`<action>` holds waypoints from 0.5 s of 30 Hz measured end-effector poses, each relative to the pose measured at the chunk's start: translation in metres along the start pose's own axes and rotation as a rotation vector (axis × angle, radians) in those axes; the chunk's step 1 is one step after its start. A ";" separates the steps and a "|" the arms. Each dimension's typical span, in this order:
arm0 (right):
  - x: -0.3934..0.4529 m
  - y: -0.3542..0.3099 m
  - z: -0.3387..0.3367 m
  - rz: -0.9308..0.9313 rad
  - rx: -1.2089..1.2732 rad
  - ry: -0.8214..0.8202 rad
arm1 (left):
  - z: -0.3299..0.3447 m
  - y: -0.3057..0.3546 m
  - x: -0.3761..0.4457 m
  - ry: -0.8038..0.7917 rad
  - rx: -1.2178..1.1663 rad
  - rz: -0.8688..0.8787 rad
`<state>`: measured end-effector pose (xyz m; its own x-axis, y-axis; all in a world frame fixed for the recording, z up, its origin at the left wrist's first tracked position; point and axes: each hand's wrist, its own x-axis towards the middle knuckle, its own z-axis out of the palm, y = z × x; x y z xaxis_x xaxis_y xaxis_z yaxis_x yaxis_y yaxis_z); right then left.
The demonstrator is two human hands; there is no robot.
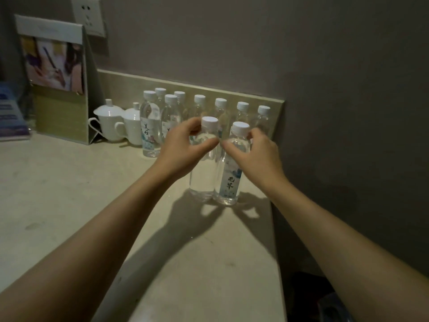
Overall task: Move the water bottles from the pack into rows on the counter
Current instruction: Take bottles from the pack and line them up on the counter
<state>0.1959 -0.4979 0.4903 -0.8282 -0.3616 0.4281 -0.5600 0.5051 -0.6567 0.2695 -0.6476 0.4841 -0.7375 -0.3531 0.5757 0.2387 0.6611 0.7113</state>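
Two clear water bottles with white caps stand side by side on the beige counter (69, 194) near its right edge. My left hand (183, 147) grips the upper part of the left bottle (202, 180). My right hand (253, 152) grips the shoulder of the right bottle (229, 182), whose label faces me. Behind them several more capped bottles (220, 110) stand upright in a row along the backsplash, with two others (151, 126) in front at the left end. The pack is not in view.
Two white lidded cups (120, 122) stand left of the bottles. A standing display card (58, 77) and blue leaflets (11, 112) sit at the far left. A wall socket (88, 15) is above. The counter ends at a wall corner on the right.
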 end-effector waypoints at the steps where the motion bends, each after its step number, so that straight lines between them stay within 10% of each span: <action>1: -0.004 0.005 0.002 0.003 -0.023 -0.018 | 0.003 -0.005 -0.003 -0.020 -0.008 -0.047; 15: -0.042 0.052 0.046 0.184 0.011 -0.236 | 0.006 -0.059 -0.027 -0.327 -0.193 -0.328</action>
<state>0.2024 -0.4927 0.4101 -0.8874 -0.4372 0.1461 -0.3994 0.5709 -0.7173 0.2720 -0.6734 0.4240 -0.9454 -0.2751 0.1746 0.0507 0.4050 0.9129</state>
